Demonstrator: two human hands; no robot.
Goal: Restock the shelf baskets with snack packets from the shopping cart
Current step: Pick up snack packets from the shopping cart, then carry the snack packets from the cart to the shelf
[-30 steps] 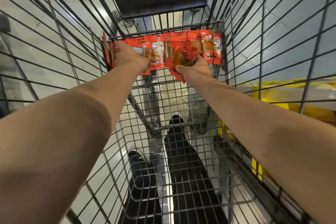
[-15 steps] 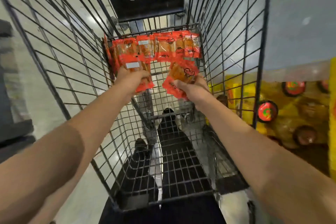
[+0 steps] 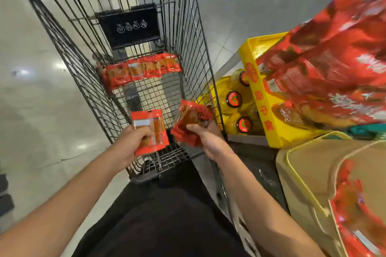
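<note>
Black wire shopping cart [image 3: 188,27] below, a row of red packets [image 3: 142,70] lying at its far end. Off to the right, yellow basket [image 3: 261,98] piled with blurred red bags [image 3: 325,64]. Left hand [image 3: 133,142] gripping a small stack of packets [image 3: 150,129], fingers curled round the lower edge. Right hand [image 3: 206,137] pinching one crumpled packet [image 3: 192,120], thumb on top.
</note>
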